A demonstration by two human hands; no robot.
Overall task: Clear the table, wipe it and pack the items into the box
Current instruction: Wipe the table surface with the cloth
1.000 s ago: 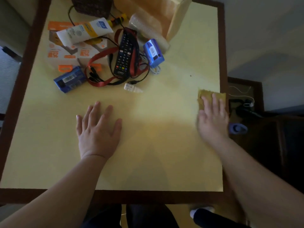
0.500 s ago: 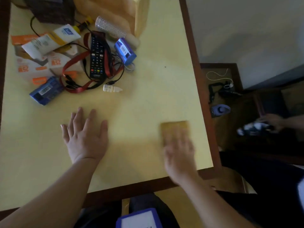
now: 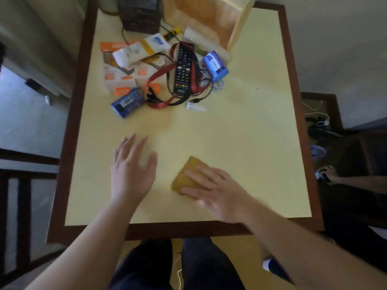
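My right hand (image 3: 217, 193) presses flat on a yellow-brown cloth (image 3: 188, 174) near the front middle of the pale yellow table (image 3: 251, 143). My left hand (image 3: 132, 170) rests flat on the table just left of the cloth, fingers apart, holding nothing. A pile of items sits at the back: a black remote (image 3: 183, 70), a red strap (image 3: 159, 80), two blue boxes (image 3: 127, 102) (image 3: 214, 65), a white tube (image 3: 142, 50), orange-and-white cartons (image 3: 121, 74) and a small white bottle (image 3: 194, 106). A cardboard box (image 3: 209, 17) stands behind them.
A dark woven container (image 3: 140, 15) stands at the back beside the cardboard box. The table has a dark brown rim (image 3: 184, 229). Another person's hand (image 3: 326, 174) shows at the right, beyond the table. A low side table with cables (image 3: 318, 114) sits further right.
My right hand has slid the cloth from the table's right edge down and leftward to the front middle, close to my left hand. My left hand has stayed flat in place.
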